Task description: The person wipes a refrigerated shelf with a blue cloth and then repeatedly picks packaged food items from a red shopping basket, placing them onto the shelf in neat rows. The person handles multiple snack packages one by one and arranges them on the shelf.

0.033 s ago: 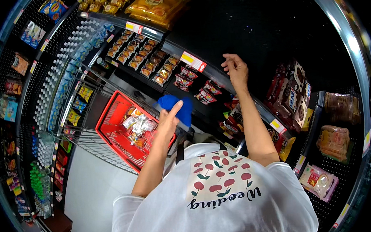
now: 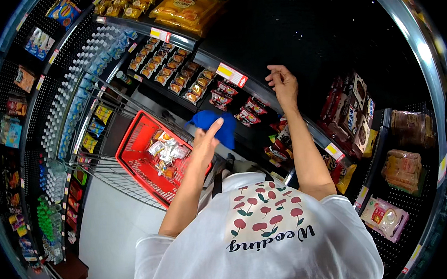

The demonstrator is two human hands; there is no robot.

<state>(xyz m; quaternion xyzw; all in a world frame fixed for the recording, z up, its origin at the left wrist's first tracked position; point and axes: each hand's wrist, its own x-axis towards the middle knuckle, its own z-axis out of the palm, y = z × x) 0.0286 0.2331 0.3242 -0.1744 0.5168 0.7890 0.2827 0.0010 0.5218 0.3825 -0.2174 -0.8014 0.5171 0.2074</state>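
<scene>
My left hand (image 2: 202,145) is closed around a soft blue cloth (image 2: 224,133), its thumb stretched out along the top. The cloth spreads out past the fingers beside the lower shelf, and its folds hide how far the fingers wrap it. Below and left of that hand stands a red plastic basket (image 2: 128,166) with several small wrapped snacks (image 2: 168,152) inside. My right hand (image 2: 285,87) is raised over the front edge of a dark shelf (image 2: 320,46). Its fingers are loosely bent and apart, and I see nothing in them.
The basket rests in a wire shopping cart (image 2: 100,170). Packaged cakes (image 2: 170,66) and red snack packs (image 2: 223,93) line the lower shelf. Dark red boxes (image 2: 347,111) are stacked to the right. Water bottles (image 2: 72,92) fill the left shelves, and pale floor (image 2: 108,223) shows below the cart.
The blue cloth has shifted slightly right and down with my left hand, which has turned a little. My right hand has barely moved.
</scene>
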